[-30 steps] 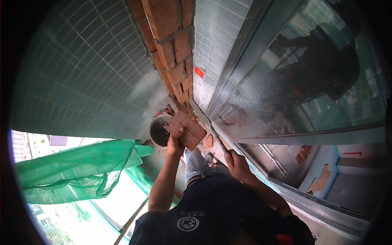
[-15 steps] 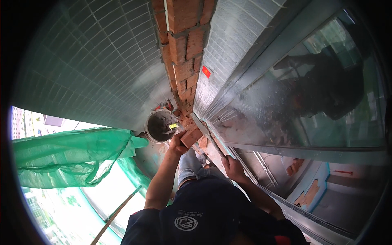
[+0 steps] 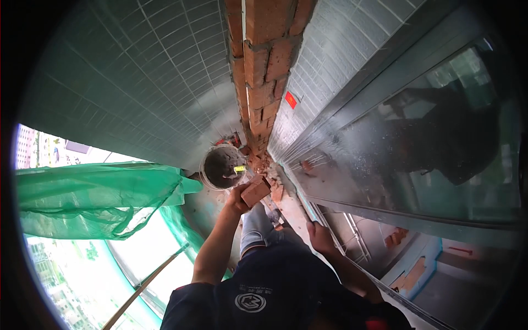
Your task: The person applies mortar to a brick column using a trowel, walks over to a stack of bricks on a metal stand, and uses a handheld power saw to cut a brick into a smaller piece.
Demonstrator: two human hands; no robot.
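Observation:
Gripped in my left hand (image 3: 238, 200) is a red brick (image 3: 255, 191), held just below and right of a round bucket (image 3: 219, 159) of grey mortar, where a small yellow item (image 3: 240, 169) shows. My right hand (image 3: 320, 236) is closed on the handle of a long flat trowel (image 3: 298, 197), angled up toward broken brick pieces (image 3: 258, 164) at the foot of a narrow brick column (image 3: 266, 60). My legs (image 3: 256, 225) are visible under the brick.
A tiled wall (image 3: 137, 82) rises left of the column; a white-tiled strip (image 3: 319, 60) and glass panel (image 3: 418, 143), with a dark reflection, stand right. Green netting (image 3: 99, 192) hangs over a bright drop at lower left, near a thin pole (image 3: 143, 286). Pipes (image 3: 357, 236) lie lower right.
The brick has turned from broad face to narrow side and moved down, uncovering the bucket's interior. My right hand and trowel have dropped slightly, and the view has shifted, moving the column rightward.

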